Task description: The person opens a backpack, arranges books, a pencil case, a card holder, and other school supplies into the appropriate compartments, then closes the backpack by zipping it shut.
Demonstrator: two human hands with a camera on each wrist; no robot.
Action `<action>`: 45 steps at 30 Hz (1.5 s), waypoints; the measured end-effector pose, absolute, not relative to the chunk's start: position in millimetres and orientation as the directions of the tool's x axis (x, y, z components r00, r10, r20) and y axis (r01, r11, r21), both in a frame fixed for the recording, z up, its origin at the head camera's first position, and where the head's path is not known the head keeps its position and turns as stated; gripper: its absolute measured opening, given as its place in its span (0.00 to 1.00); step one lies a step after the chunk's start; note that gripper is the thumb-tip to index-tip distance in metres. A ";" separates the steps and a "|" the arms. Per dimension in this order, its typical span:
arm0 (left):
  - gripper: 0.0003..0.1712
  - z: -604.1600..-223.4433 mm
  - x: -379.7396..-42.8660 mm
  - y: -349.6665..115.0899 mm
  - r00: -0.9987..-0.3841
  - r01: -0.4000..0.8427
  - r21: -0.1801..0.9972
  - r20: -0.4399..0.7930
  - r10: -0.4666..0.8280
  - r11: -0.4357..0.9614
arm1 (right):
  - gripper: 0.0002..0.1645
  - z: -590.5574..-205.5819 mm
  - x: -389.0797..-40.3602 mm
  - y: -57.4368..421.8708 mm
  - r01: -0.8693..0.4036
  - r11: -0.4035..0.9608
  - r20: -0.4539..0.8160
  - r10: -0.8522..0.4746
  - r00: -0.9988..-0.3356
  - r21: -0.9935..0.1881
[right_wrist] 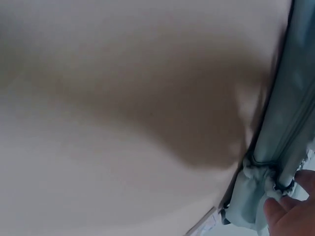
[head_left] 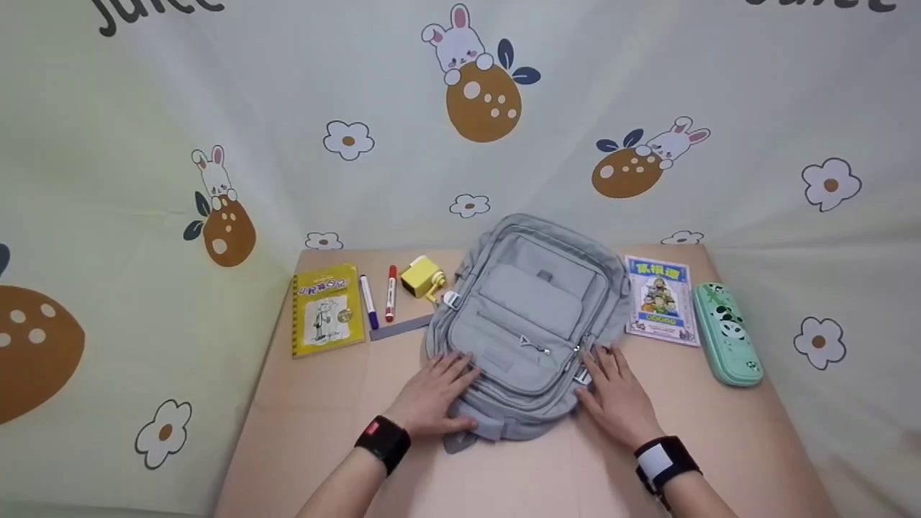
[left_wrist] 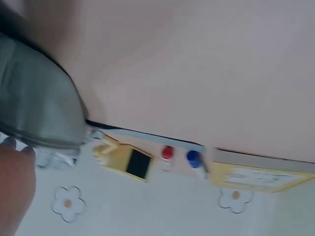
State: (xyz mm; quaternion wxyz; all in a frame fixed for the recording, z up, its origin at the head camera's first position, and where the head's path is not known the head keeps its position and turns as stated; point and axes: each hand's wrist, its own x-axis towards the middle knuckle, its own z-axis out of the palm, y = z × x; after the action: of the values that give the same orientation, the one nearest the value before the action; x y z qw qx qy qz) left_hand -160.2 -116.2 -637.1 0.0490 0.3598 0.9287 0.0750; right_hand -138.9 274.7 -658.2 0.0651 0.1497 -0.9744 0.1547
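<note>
A grey backpack (head_left: 536,309) lies tilted on the table, its front pockets facing up and its top handle end toward me. My left hand (head_left: 432,396) rests on its lower left edge, fingers spread over the fabric and thumb near the handle. On the lower right side, my right hand (head_left: 620,394) touches the bag beside a white buckle (head_left: 583,375). The right wrist view shows those fingertips (right_wrist: 275,209) at the gathered side of the bag. In the left wrist view, the left fingers (left_wrist: 19,162) are partly cut off at the bag's edge.
Left of the bag lie a yellow spiral notebook (head_left: 328,311), a purple-capped marker (head_left: 368,302), a red marker (head_left: 391,293), a grey ruler-like strip (head_left: 401,328) and a small yellow device (head_left: 422,277). To the right are a colourful booklet (head_left: 660,301) and a green panda pencil case (head_left: 728,334).
</note>
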 end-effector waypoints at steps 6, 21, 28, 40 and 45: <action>0.45 -641.5 -158.6 -95.7 -0.708 0.689 0.177 -0.047 0.705 0.703 | 0.38 -666.7 -140.4 280.2 -0.299 0.906 0.187 -0.251 -0.950 -0.299; 0.29 -655.8 -160.5 -71.7 -0.673 0.715 0.225 -0.035 0.739 0.662 | 0.36 -675.7 -138.9 293.3 -0.264 0.919 0.162 -0.224 -0.961 -0.292; 0.26 -659.0 -157.7 -59.3 -0.672 0.725 0.207 0.002 0.741 0.657 | 0.35 -669.7 -137.2 286.3 -0.275 0.920 0.228 -0.215 -0.950 -0.280; 0.26 -653.6 -147.1 -26.2 -0.683 0.709 0.189 -0.058 0.728 0.679 | 0.41 -636.4 -166.5 224.6 -0.415 0.899 0.193 -0.387 -0.902 -0.138; 0.28 -646.9 -151.3 -31.9 -0.649 0.726 0.235 -0.077 0.757 0.647 | 0.44 -634.7 -185.6 206.8 -0.431 0.893 0.091 -0.422 -0.902 -0.127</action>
State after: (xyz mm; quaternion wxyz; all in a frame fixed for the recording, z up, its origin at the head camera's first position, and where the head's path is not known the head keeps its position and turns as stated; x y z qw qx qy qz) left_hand -151.3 -31.9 -646.9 0.0843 0.4102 0.9034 0.0916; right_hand -185.6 206.8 -634.7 0.0306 0.2193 -0.9725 0.0724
